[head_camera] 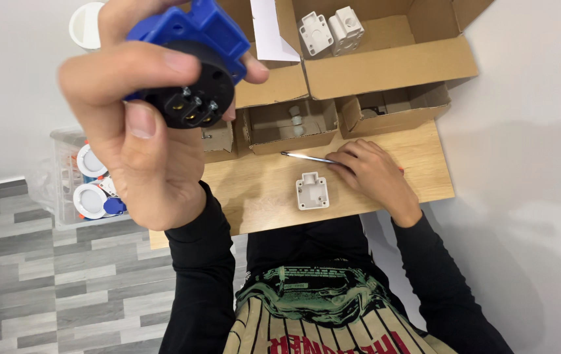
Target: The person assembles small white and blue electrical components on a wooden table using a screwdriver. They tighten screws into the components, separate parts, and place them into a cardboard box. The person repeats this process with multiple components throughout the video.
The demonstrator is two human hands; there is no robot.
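My left hand (143,137) is raised close to the camera, gripping a blue and black round socket part (195,72) whose black face shows three brass screw terminals. My right hand (372,172) rests on the wooden table (261,196), its fingers laid over a screwdriver (307,157) with a thin metal shaft pointing left. A white plastic housing (312,191) lies on the table just left of that hand.
Open cardboard boxes (385,65) line the table's far edge; the large one holds two white housings (329,31), the small ones (290,124) hold small parts. A clear bin (64,190) with white and blue parts stands on the floor to the left.
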